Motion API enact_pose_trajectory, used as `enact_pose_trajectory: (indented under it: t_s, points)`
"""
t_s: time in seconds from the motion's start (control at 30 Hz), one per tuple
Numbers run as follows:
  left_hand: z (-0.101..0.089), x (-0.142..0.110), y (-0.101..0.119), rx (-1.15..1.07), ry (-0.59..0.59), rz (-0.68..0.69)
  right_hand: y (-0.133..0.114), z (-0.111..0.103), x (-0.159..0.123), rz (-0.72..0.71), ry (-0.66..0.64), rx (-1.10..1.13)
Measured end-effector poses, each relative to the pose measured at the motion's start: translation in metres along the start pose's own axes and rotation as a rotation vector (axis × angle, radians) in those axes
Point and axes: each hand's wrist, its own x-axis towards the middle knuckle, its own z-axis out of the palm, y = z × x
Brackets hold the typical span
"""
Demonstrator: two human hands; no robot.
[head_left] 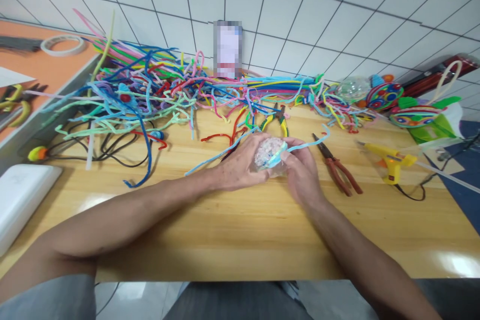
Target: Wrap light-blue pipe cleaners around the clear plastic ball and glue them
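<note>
My left hand (242, 162) is wrapped round a clear ball (268, 152) that looks full of crumpled whitish stuff. A band of light blue and yellow-green pipe cleaner lies against the ball's right side. My right hand (303, 167) has its thumb pressed on that band, with the fingers behind it partly hidden. From the right hand, a light blue pipe cleaner (311, 145) sticks out to the right. Another light blue pipe cleaner (210, 161) runs out to the left, behind my left hand. Just beyond the hands lie yellow-and-black handled pliers (282, 122).
Red-handled pliers (337, 170) and a yellow glue gun (392, 160) lie to the right. A tangled heap of pipe cleaners (150, 75) lines the back, below a phone (228, 50). Decorated fish shapes (416, 116) sit back right, a white box (28, 200) at left.
</note>
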Motion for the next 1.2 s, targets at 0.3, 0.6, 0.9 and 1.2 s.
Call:
enact_pose_trajectory:
  t_s: [0.3,0.6,0.9,1.2]
  points:
    - [-0.009,0.009,0.014,-0.064,-0.018,-0.109,-0.009,-0.01,0.002,-0.145,-0.229,-0.129]
    - [-0.012,0.008,0.018,-0.021,-0.053,-0.062,-0.01,-0.016,0.007,-0.164,-0.224,-0.131]
    - [-0.006,0.005,0.012,0.011,-0.026,0.046,-0.016,-0.013,0.004,-0.136,-0.181,-0.145]
    - [0.005,-0.001,-0.003,0.03,0.041,0.123,-0.015,-0.012,0.004,-0.111,-0.149,-0.134]
